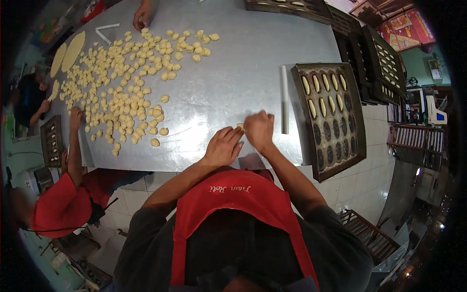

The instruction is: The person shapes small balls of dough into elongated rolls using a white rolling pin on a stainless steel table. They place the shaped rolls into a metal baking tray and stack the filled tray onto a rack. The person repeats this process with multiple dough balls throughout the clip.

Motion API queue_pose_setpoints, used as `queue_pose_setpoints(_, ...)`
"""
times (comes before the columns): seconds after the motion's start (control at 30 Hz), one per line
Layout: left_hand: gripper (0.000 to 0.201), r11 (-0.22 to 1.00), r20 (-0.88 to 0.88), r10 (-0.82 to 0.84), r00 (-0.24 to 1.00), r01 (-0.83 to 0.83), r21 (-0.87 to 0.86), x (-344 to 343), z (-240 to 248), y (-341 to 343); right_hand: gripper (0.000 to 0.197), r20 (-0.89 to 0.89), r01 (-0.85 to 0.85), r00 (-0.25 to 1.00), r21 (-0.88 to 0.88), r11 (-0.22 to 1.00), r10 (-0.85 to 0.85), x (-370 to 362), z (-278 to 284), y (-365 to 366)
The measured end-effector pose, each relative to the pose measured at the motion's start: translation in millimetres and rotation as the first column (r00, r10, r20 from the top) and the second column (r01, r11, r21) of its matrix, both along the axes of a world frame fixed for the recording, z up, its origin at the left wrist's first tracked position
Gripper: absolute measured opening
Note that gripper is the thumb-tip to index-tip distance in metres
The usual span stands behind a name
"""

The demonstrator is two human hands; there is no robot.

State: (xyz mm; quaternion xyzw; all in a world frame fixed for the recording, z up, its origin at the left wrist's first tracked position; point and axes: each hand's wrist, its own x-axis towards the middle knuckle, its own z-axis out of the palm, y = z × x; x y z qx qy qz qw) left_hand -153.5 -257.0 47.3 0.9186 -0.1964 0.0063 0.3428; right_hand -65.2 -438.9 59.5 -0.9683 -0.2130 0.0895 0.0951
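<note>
Near the front edge of the metal table, a small piece of pale dough lies between my two hands, partly hidden by them. My left hand rests on the tabletop, fingers stretched out and their tips against the dough. Curled beside it, my right hand closes at the dough's right end; its fingertips are hidden. Many round dough balls are spread over the table to the left. To the right stands a dark baking tray with oval hollows; its two far rows hold slim dough rolls, the nearer hollows show dark.
A white rod lies along the tray's left side. Stacked trays stand at the far right. A co-worker in red reaches among the dough balls from the left; another person's hand is at the far edge. Flat dough sheets lie far left.
</note>
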Motion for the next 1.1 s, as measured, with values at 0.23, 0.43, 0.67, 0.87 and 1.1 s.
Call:
queue_pose_setpoints(0.23,0.035,0.861,0.181,0.508,0.842,-0.489,-0.141,98,-23,126,0.077,0.155,-0.047,0.988,0.241,0.969,0.010,-38,-31,32)
queue_pose_setpoints(0.43,0.030,0.680,0.055,0.732,0.679,-0.733,-0.008,180,-50,248,0.081,0.251,-0.044,0.968,0.167,0.985,0.000,20,-17,52)
queue_pose_setpoints(0.67,0.023,0.485,-0.024,0.845,0.535,-0.784,-0.388,166,-20,242,0.055,0.076,-0.087,0.996,0.531,0.843,0.055,-19,-15,3)
queue_pose_setpoints(0.87,0.033,0.671,-0.358,0.514,0.780,-0.625,-0.398,90,-33,135,0.018,0.113,-0.060,0.994,0.600,0.798,-0.010,-10,-4,-59)
queue_pose_setpoints(1.1,0.040,0.635,-0.528,0.337,0.779,-0.603,-0.484,44,-11,49,0.025,0.060,0.202,0.702,0.939,0.279,-0.710,121,63,-256)
